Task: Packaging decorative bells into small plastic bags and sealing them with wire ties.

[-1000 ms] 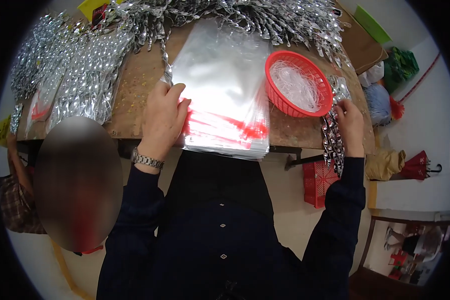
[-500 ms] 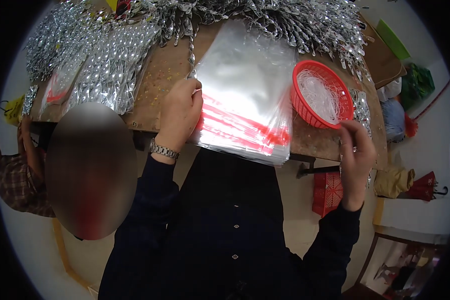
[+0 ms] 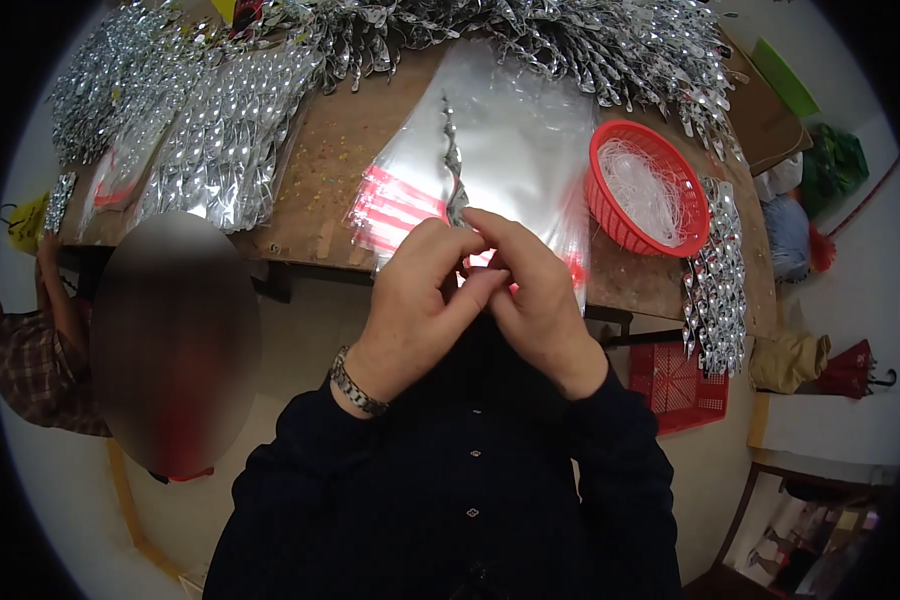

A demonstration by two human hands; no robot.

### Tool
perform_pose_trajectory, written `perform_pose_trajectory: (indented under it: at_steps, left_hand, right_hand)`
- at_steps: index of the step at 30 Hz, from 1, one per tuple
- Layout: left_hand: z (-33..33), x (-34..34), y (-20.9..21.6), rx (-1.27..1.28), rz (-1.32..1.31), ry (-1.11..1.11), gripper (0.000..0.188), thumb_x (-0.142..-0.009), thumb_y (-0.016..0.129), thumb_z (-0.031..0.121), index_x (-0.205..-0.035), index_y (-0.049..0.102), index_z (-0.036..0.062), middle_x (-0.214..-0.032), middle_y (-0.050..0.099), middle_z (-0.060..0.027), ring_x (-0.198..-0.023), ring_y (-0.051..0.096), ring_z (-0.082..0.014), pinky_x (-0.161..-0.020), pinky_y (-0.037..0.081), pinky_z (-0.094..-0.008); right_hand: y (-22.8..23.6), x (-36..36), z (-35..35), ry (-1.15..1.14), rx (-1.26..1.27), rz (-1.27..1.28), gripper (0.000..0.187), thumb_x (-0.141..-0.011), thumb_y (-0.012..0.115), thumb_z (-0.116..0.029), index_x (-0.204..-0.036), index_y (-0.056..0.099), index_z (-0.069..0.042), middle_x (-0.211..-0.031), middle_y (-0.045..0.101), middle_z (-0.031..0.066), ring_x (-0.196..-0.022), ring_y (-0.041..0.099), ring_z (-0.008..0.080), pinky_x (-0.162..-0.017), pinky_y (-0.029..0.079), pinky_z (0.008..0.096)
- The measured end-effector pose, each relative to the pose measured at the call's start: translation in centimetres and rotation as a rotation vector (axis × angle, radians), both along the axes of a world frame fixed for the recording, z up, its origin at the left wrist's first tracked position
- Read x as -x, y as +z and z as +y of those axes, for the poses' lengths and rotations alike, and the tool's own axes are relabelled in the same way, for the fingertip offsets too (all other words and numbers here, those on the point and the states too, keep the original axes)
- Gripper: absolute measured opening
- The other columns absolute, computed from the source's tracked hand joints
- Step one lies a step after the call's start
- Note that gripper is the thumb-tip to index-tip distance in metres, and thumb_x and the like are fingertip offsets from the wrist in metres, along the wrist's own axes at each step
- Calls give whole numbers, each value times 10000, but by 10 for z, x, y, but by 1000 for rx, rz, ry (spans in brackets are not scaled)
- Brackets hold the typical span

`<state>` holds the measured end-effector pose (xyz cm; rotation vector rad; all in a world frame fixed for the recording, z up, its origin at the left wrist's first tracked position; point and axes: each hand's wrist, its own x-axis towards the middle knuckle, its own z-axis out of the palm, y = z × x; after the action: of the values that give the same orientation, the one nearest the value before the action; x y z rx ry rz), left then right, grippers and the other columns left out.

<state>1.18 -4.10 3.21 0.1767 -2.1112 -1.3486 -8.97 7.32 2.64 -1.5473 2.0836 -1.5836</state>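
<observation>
My left hand (image 3: 410,305) and my right hand (image 3: 542,310) meet fingertip to fingertip over the near edge of the table. A twisted silver foil strip (image 3: 452,155) rises from between them, its lower end pinched in my left fingers. My right thumb and forefinger are closed at the same spot; what they grip is too small to make out. Beneath the strip lies a fanned stack of clear plastic bags (image 3: 530,130) with red bands at the near end. To the right stands a red plastic basket (image 3: 604,200) of thin clear threads (image 3: 642,190).
Silver twisted strips are heaped along the back (image 3: 590,45); bagged ones (image 3: 225,140) lie at left. More strips (image 3: 715,290) hang over the right edge, above a lower red crate (image 3: 675,390). Another person (image 3: 175,345) is at the left, and another's arm (image 3: 52,265) reaches the table beyond.
My right hand has come from the basket's rim to meet my left. My left hand has moved right and nearer with the foil strip, which now lies over the bags.
</observation>
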Motion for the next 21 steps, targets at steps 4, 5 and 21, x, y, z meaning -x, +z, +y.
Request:
perform_pose_trajectory:
  at_steps: [4, 5, 21]
  left_hand:
    - [0, -1, 0, 81, -38, -6, 209, -827, 651, 66, -1018, 603, -6, -834, 551, -70, -696, 528, -154, -620, 427, -259]
    - [-1, -1, -2, 70, -67, -36, 224, -833, 647, 73, -1038, 600, -3, -834, 545, -73, -697, 531, -164, -622, 429, -263]
    - [-10, 23, -11, 581, 117, 91, 459, -685, 649, -44, -1131, 600, 51, -1151, 545, -157, -1008, 557, -312, -820, 472, -363]
  right_hand:
    - [-7, 3, 0, -7, -14, 13, 495, -730, 569, 100, -1207, 542, -28, -990, 610, 154, -830, 634, 283, -686, 514, 338]
    - [-9, 3, 2, -1, -24, -34, 479, -736, 573, 97, -1198, 546, -26, -987, 612, 142, -811, 633, 260, -682, 513, 324]
    - [-7, 0, 32, -119, 173, 124, 274, -793, 574, 107, -1046, 622, 14, -957, 633, 128, -818, 628, 218, -722, 507, 288]
